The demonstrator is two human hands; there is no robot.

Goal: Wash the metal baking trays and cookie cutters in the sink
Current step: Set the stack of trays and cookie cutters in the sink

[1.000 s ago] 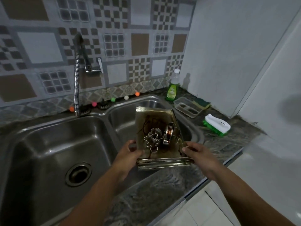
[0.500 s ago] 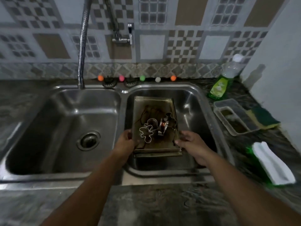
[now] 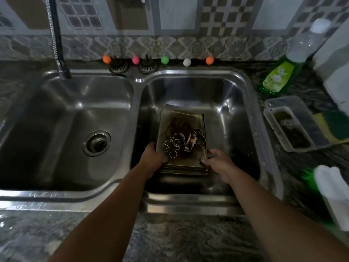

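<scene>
A stack of metal baking trays (image 3: 175, 118) with brown burnt stains sits low inside the right sink basin (image 3: 243, 114). On the top tray lie a gingerbread-man cookie cutter (image 3: 172, 147) and a second metal cutter (image 3: 196, 138) beside it. My left hand (image 3: 151, 157) grips the stack's near left corner. My right hand (image 3: 219, 163) grips its near right corner. Both forearms reach in from the bottom of the view.
The left basin (image 3: 62, 118) has a drain (image 3: 97, 142), with the faucet hose (image 3: 56, 38) above it. Right of the sink stand a green dish soap bottle (image 3: 281, 74), a clear plastic container (image 3: 289, 125), a green sponge (image 3: 336, 127) and a green-white scrub brush (image 3: 332, 195).
Both hands have carried the tray stack from above the counter edge down into the right basin. The camera has tilted downward over the sink.
</scene>
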